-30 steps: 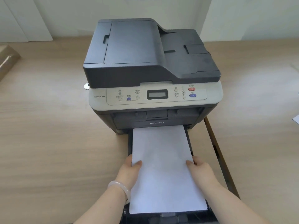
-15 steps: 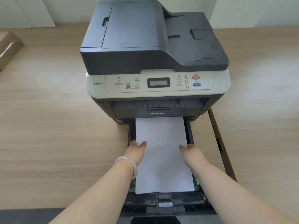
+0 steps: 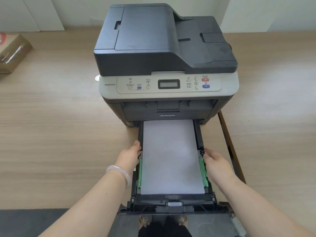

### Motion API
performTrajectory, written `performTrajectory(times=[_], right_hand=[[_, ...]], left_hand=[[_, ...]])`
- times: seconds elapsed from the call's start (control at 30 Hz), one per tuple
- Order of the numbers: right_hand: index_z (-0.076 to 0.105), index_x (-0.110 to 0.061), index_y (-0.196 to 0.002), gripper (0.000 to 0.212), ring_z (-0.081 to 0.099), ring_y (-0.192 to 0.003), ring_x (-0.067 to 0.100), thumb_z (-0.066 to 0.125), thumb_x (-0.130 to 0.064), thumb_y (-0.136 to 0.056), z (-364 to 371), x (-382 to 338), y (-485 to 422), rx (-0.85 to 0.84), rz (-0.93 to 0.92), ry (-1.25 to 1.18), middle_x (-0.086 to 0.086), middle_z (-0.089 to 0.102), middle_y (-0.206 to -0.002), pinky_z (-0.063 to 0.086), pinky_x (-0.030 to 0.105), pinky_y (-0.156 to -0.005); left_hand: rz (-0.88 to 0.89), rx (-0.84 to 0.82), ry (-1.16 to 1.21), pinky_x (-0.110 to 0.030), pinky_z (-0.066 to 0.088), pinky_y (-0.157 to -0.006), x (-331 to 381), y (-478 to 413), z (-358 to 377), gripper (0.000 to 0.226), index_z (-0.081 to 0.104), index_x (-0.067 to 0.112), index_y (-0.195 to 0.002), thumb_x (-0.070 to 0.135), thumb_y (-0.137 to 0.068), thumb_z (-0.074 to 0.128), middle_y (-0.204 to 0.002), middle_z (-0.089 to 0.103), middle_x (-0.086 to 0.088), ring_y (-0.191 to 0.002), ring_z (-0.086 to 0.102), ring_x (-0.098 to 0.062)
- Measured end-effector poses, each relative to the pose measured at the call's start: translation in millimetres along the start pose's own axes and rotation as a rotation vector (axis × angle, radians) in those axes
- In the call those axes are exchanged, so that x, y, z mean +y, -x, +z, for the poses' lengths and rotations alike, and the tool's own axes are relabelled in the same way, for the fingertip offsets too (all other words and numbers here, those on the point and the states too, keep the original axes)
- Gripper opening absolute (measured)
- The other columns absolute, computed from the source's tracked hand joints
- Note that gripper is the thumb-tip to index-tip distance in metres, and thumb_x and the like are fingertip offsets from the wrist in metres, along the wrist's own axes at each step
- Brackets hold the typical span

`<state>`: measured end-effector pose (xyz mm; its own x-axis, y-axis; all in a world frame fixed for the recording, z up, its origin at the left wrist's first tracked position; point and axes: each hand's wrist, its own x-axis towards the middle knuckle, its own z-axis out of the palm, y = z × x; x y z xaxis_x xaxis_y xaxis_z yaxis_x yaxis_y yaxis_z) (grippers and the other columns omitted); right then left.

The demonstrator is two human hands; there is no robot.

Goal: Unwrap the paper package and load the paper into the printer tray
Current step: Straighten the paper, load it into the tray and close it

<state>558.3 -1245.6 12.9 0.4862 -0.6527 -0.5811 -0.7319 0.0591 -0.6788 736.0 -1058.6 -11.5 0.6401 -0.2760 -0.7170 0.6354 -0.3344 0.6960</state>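
Note:
A dark grey and silver printer (image 3: 164, 53) stands on the wooden table. Its black paper tray (image 3: 172, 200) is pulled out toward me over the table edge. A white stack of paper (image 3: 171, 158) lies flat inside the tray between green side guides (image 3: 203, 170). My left hand (image 3: 130, 156), with a pale bangle on the wrist, rests against the tray's left wall. Against the tray's right wall, by the green guide, lies my right hand (image 3: 216, 161). Neither hand holds the paper.
A brown wrapped package (image 3: 12, 52) lies at the table's far left. A dark gap (image 3: 229, 147) runs along the table right of the tray. A power strip (image 3: 238, 226) lies on the floor at the lower right. My feet (image 3: 162, 221) show below the tray.
The paper has dropped flat into the tray. Both hands let go of the sheet stack and slid outward to the tray's side walls. The view has shifted down.

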Motion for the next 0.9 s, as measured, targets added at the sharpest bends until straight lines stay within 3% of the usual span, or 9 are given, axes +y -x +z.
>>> performTrajectory(times=[0.17, 0.3, 0.4, 0.47, 0.57, 0.67, 0.77, 0.8, 0.9], right_hand=[[0.035, -0.019, -0.144, 0.046, 0.042, -0.131, 0.026, 0.037, -0.022, -0.098, -2.8, 9.3, 5.3, -0.039, 0.060, -0.007, 0.009, 0.045, -0.145, 0.033, 0.040, -0.110], [0.038, -0.019, -0.143, 0.045, 0.049, -0.096, 0.014, 0.036, -0.018, -0.097, 2.1, 11.0, 9.9, -0.033, 0.059, 0.035, 0.008, 0.053, -0.136, 0.040, 0.027, -0.084], [0.040, -0.020, -0.141, 0.046, 0.051, -0.075, 0.008, 0.034, -0.015, -0.096, 5.1, 12.9, 9.1, -0.028, 0.081, 0.041, 0.006, 0.060, -0.107, 0.042, 0.022, -0.064], [0.042, -0.020, -0.141, 0.046, 0.059, -0.080, 0.013, 0.034, -0.013, -0.096, 7.2, 13.7, 9.7, -0.027, 0.101, 0.035, 0.004, 0.059, -0.098, 0.047, 0.023, -0.062], [0.044, -0.019, -0.140, 0.047, 0.062, -0.098, 0.024, 0.033, -0.011, -0.095, 8.1, 13.3, 11.2, -0.024, 0.092, 0.063, 0.002, 0.059, -0.098, 0.054, 0.036, -0.080], [0.044, -0.019, -0.140, 0.048, 0.060, -0.099, 0.022, 0.033, -0.009, -0.094, 7.4, 13.9, 9.5, -0.029, 0.084, 0.078, 0.000, 0.058, -0.092, 0.053, 0.036, -0.084], [0.042, -0.020, -0.141, 0.047, 0.059, -0.083, 0.013, 0.036, -0.012, -0.094, 3.2, 12.9, 9.4, -0.057, 0.073, 0.087, 0.003, 0.060, -0.106, 0.051, 0.028, -0.069], [0.041, -0.019, -0.141, 0.047, 0.058, -0.086, 0.013, 0.038, -0.014, -0.094, 0.9, 12.6, 9.6, -0.077, 0.066, 0.089, 0.005, 0.060, -0.116, 0.048, 0.026, -0.069], [0.034, -0.021, -0.144, 0.050, 0.050, -0.121, 0.022, 0.045, -0.020, -0.095, -7.3, 14.5, 9.4, -0.140, 0.014, 0.139, 0.005, 0.048, -0.142, 0.042, 0.028, -0.090]], left_hand=[[0.011, 0.009, -0.099, -0.044, 0.029, -0.113, -22.2, 15.3, -8.0, 0.051, 0.043, 0.010, -0.136, 0.039, -0.094, 0.044, -0.143, 0.047, -0.009, -0.130, 0.043, -0.026], [0.036, 0.001, -0.146, -0.039, 0.024, -0.113, -34.1, 25.6, 0.0, 0.049, 0.039, 0.025, -0.140, 0.038, -0.094, 0.045, -0.147, 0.041, 0.001, -0.137, 0.034, -0.024], [0.066, -0.007, -0.148, -0.036, 0.024, -0.111, -34.2, 29.1, 5.5, 0.047, 0.037, 0.023, -0.142, 0.028, -0.095, 0.044, -0.149, 0.039, 0.000, -0.137, 0.033, -0.022], [0.054, 0.011, -0.134, -0.040, 0.025, -0.114, -32.6, 28.2, 4.7, 0.046, 0.038, 0.020, -0.141, 0.024, -0.095, 0.044, -0.147, 0.041, -0.003, -0.135, 0.036, -0.024], [0.009, 0.024, -0.095, -0.044, 0.029, -0.113, -31.8, 24.3, 2.3, 0.044, 0.042, 0.018, -0.139, 0.021, -0.095, 0.045, -0.144, 0.046, -0.005, -0.132, 0.041, -0.027], [-0.004, 0.006, -0.086, -0.044, 0.028, -0.114, -31.7, 24.4, 2.6, 0.045, 0.042, 0.018, -0.139, 0.021, -0.094, 0.046, -0.144, 0.045, -0.003, -0.132, 0.040, -0.025], [0.014, -0.014, -0.120, -0.043, 0.028, -0.114, -32.0, 27.3, 0.9, 0.047, 0.041, 0.018, -0.140, 0.022, -0.094, 0.047, -0.144, 0.045, -0.002, -0.133, 0.040, -0.024], [0.032, -0.024, -0.139, -0.043, 0.029, -0.113, -32.5, 29.0, -1.2, 0.047, 0.042, 0.018, -0.140, 0.023, -0.093, 0.048, -0.143, 0.046, -0.002, -0.132, 0.042, -0.024], [0.113, -0.061, -0.221, -0.039, 0.030, -0.113, -32.7, 35.9, -9.6, 0.047, 0.041, 0.019, -0.140, 0.023, -0.094, 0.049, -0.143, 0.046, -0.003, -0.130, 0.044, -0.021]])
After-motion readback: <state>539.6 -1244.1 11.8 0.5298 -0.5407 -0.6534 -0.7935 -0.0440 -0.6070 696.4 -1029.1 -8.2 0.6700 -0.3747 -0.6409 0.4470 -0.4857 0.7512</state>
